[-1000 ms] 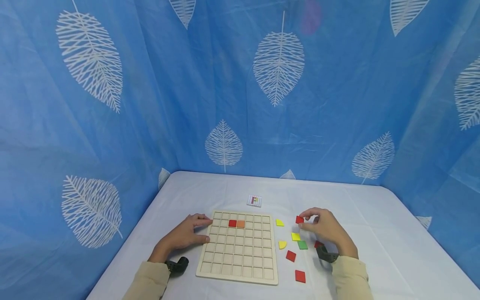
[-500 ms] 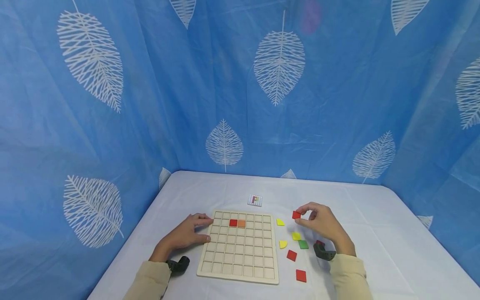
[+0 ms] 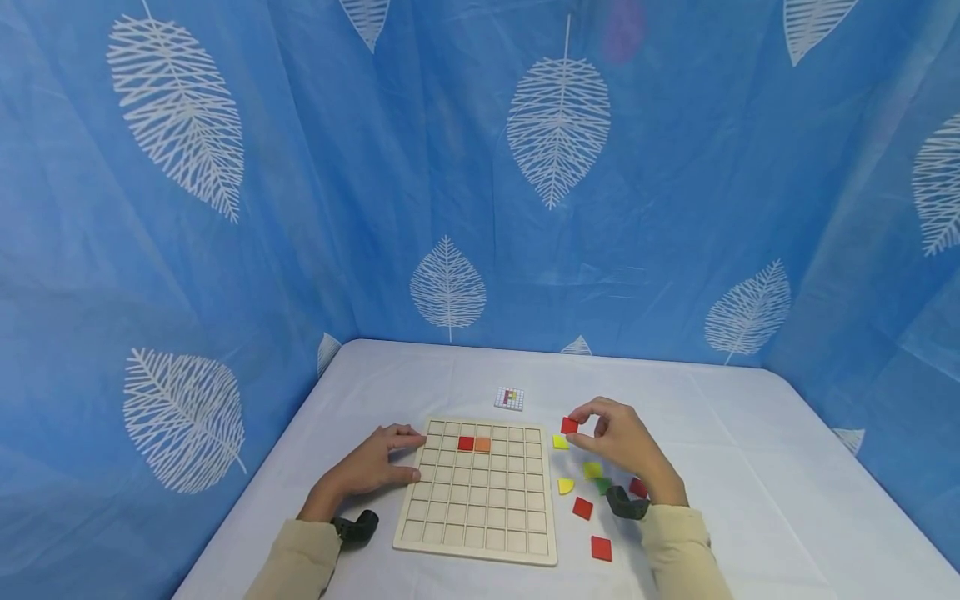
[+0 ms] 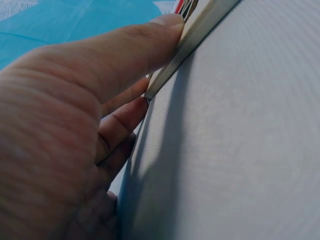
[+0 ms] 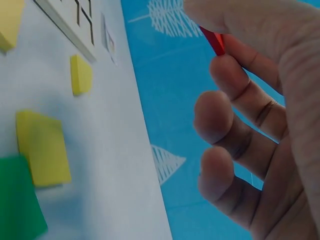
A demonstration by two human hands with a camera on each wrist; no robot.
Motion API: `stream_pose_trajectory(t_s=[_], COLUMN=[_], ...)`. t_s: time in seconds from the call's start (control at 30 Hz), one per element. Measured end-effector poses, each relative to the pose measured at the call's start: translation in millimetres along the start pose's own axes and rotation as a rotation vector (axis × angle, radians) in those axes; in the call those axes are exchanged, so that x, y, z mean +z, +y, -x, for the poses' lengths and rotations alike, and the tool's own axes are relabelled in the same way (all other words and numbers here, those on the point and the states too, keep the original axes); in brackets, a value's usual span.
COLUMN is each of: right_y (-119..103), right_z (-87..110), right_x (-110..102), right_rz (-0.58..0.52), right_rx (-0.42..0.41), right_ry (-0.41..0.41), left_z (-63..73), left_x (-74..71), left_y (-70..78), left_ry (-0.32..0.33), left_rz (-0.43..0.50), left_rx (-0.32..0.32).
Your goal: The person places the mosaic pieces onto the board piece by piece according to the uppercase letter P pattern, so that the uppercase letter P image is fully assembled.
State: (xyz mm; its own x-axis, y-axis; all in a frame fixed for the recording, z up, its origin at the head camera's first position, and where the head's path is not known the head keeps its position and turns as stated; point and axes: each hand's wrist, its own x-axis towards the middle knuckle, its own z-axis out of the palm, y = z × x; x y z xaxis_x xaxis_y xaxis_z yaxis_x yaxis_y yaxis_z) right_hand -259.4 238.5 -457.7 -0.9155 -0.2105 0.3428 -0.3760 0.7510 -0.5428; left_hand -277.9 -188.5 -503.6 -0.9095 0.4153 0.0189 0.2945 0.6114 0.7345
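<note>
My right hand point(image 3: 617, 435) pinches a red square tile point(image 3: 570, 426) between thumb and fingertips, raised above the table just right of the board. In the right wrist view that red tile point(image 5: 214, 40) shows edge-on, the other fingers loosely bent. My left hand point(image 3: 372, 461) rests at the left edge of the wooden grid board point(image 3: 480, 557). Its thumb lies against the board's edge point(image 4: 186, 47) in the left wrist view, fingertips right beside it. Seated in the board's second row are a red tile point(image 3: 466, 443) and an orange tile point(image 3: 483, 445), side by side.
A small pattern card point(image 3: 509, 398) lies behind the board. To its right are a yellow piece point(image 3: 560, 442), a yellow quarter-round piece point(image 3: 566, 486), a yellow square point(image 3: 592, 470), a green tile point(image 3: 603, 486) and several red tiles point(image 3: 602, 548). Blue curtains point(image 3: 480, 167) surround the white table.
My right hand has lifted the red tile and carried it left toward the board, past the loose pieces. The left hand has stayed at the board's left edge.
</note>
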Motion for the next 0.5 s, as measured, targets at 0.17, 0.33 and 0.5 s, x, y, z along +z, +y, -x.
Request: stream_pose_trajectory(t_s=[0.17, 0.33, 0.5], right_y=[-10.0, -18.1, -30.7], right_z=[-5.0, -10.1, -17.6], right_x=[7.3, 16.2, 24.5], right_rz=[-0.011, -0.051, -0.083], right_rx=[-0.041, -0.044, -0.076], right_ry=[-0.020, -0.020, -0.013], left_z=[1.1, 1.5, -0.8], left_x=[-0.5, 1.4, 1.1], left_y=[2.3, 1.1, -0.6], left_ry=[0.009, 0.001, -0.001], left_rz=[0.004, 0.008, -0.014], left_rx=[-0.010, -0.007, 0.007])
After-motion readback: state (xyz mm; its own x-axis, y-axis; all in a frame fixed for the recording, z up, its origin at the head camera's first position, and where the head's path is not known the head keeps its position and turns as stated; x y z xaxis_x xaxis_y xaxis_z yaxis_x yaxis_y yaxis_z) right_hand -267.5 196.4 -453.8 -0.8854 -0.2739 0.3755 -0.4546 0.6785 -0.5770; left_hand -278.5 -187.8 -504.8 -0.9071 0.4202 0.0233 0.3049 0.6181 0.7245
